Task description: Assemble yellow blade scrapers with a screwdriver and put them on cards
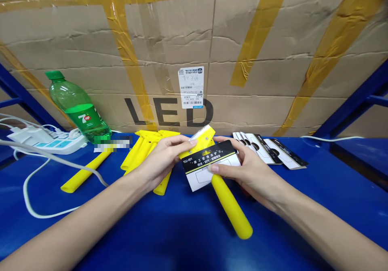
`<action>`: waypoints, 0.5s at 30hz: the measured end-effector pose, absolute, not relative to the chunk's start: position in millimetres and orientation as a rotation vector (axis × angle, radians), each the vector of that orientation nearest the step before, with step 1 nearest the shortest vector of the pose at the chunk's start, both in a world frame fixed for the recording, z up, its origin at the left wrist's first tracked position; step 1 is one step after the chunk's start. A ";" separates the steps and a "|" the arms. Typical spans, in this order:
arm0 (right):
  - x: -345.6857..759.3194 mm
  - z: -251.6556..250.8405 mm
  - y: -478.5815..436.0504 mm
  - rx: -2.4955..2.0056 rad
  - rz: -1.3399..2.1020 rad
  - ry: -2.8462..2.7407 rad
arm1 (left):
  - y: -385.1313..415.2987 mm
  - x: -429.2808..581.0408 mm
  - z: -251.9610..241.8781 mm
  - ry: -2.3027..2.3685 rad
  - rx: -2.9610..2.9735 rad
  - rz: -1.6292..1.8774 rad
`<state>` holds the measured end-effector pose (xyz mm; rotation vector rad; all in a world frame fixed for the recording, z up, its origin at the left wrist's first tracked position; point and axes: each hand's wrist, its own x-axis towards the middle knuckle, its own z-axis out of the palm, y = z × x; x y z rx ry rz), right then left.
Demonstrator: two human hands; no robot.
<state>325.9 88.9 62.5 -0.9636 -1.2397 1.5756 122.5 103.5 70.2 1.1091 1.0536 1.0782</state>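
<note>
The left hand [165, 157] pinches the head of a yellow scraper [233, 210], centre, its handle toward five o'clock; the right hand [251, 168] grips a card [195, 180] reading "TGJ-001" beside Chinese characters. More yellow scrapers [138, 153] lie at nine o'clock, printed cards [263, 153] at three; farther, between nine and ten, a 7up bottle [85, 119]. A cardboard box [172, 44] marked "LED" walls twelve; blue tabletop [136, 242] stretches toward six.

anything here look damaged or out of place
The large brown cardboard box looks worn: its face is creased. A loose white cable also crosses the leftmost yellow tubular handle, looking untidy. Nothing visible looks spilled.
</note>
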 end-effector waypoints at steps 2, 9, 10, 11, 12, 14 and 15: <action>323.3 63.6 87.2 -0.971 1.593 -1.215 | 103.5 123.4 71.2 0.995 1.057 1.009; 318.6 65.0 98.1 -0.866 1.588 -1.007 | 98.5 124.0 75.6 0.825 0.761 1.022; 317.2 65.2 101.0 -0.836 1.566 -0.972 | 97.2 123.5 74.7 0.839 0.792 1.005; 315.4 65.6 103.6 -0.811 1.548 -0.934 | 95.9 123.2 72.9 0.861 0.841 0.974; 313.4 66.0 105.6 -0.793 1.536 -0.897 | 94.7 123.1 70.5 0.887 0.902 0.940; 309.0 66.7 107.6 -0.767 1.534 -0.843 | 92.7 123.9 64.6 0.936 1.043 0.885; 307.1 66.6 107.6 -0.757 1.543 -0.828 | 91.9 124.9 61.8 0.943 1.109 0.873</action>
